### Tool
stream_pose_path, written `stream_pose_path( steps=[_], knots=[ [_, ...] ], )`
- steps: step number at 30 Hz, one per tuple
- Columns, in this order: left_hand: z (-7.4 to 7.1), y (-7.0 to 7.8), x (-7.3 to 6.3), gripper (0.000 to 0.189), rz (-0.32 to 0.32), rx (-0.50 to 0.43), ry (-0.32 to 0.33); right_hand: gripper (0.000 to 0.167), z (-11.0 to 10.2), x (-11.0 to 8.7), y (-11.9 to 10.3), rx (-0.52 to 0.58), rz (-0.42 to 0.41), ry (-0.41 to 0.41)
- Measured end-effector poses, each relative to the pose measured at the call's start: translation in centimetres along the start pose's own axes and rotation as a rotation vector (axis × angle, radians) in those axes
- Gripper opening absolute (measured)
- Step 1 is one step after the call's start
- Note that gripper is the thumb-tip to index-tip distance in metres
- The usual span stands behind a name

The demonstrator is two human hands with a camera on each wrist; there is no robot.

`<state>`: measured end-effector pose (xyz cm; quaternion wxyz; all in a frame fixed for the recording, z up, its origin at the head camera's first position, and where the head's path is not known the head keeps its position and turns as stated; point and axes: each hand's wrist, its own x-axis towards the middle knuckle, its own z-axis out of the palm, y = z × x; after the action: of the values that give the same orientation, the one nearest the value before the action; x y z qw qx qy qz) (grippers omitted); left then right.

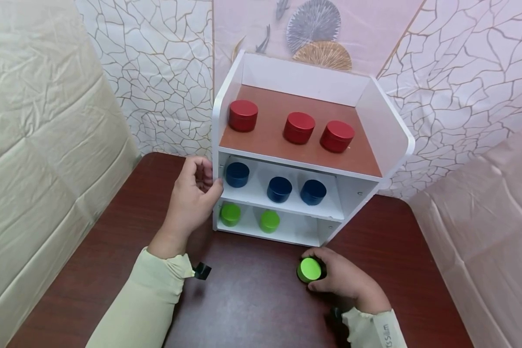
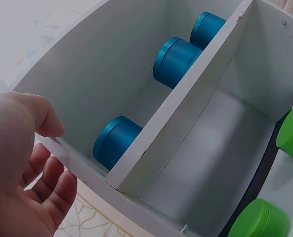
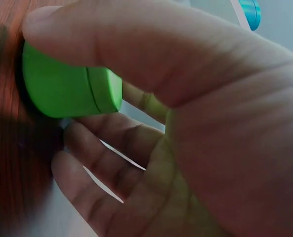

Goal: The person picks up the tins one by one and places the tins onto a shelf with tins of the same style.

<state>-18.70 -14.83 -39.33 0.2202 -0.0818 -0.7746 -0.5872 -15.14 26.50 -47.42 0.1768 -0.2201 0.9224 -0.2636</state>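
A small white shelf unit point(image 1: 282, 157) holds round lidded tins on three levels. My left hand point(image 1: 194, 195) is at its left side panel, thumb on the front edge and curled fingers along the outer face; the left wrist view shows this hand point(image 2: 22, 163) holding the panel edge. On the tabletop before the unit's right end, my right hand point(image 1: 345, 275) grips a green tin point(image 1: 310, 269) between thumb and fingers. In the right wrist view the thumb lies across this green tin point(image 3: 62, 89), and the other fingers are partly behind it.
Three red tins point(image 1: 299, 128) stand on the brown top. Three blue tins point(image 1: 280, 189) are on the middle shelf, and two green tins point(image 1: 269, 221) sit at the left and middle of the bottom shelf. The unit stands on a dark brown table point(image 1: 243, 290) between draped cloths point(image 1: 39, 121).
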Motion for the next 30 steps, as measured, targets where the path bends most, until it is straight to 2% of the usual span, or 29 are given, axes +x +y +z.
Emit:
stream_pose_path(
  steps=[16,25,30],
  knots=[
    [-0.02,0.08,-0.05,0.034,0.005,0.001,-0.003,0.057,-0.09,-0.05,-0.26,0.008,0.016,0.008],
    [-0.08,0.03,-0.06,0.034,0.003,-0.002,-0.002,0.058,-0.02,-0.02,-0.46,0.006,0.009,0.029],
    [-0.13,-0.05,-0.05,0.034,-0.003,0.009,-0.005,0.060,0.00,0.06,-0.38,0.041,0.035,0.030]
  ],
)
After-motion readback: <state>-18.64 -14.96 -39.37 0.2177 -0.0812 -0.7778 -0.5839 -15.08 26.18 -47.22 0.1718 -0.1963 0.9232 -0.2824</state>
